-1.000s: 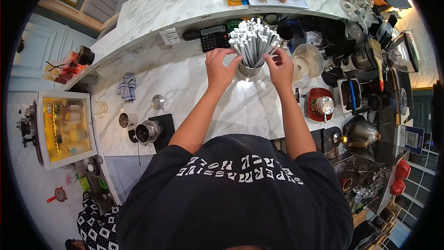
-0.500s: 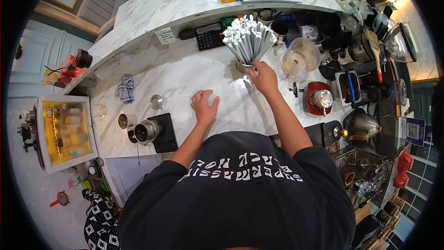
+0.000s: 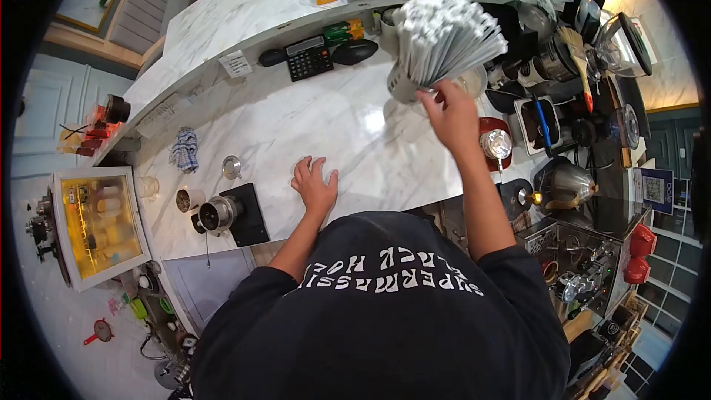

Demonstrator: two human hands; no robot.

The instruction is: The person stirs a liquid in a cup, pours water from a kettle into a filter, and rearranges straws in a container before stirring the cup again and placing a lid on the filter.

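Note:
My right hand point(image 3: 450, 112) grips the rim area of a cup point(image 3: 402, 84) packed with paper-tipped straws point(image 3: 450, 37). The cup tilts to the right, and the straws fan out above it, apparently raised over the counter. Part of a clear plastic tub point(image 3: 474, 80) shows behind my right hand. My left hand point(image 3: 315, 189) rests on the marbled counter point(image 3: 274, 118) with its fingers apart, holding nothing.
To the left are a black scale point(image 3: 250, 215), a metal pot point(image 3: 217, 215), a small metal cup point(image 3: 232, 167) and a checked cloth point(image 3: 184, 150). A calculator point(image 3: 309, 58) lies at the back. A red dish point(image 3: 495, 137) and kettle point(image 3: 570, 185) stand on the right.
My right hand has carried the cup of straws up and to the right, tilting it. My left hand stays on the counter. The person in patterned clothing at lower left has left the view.

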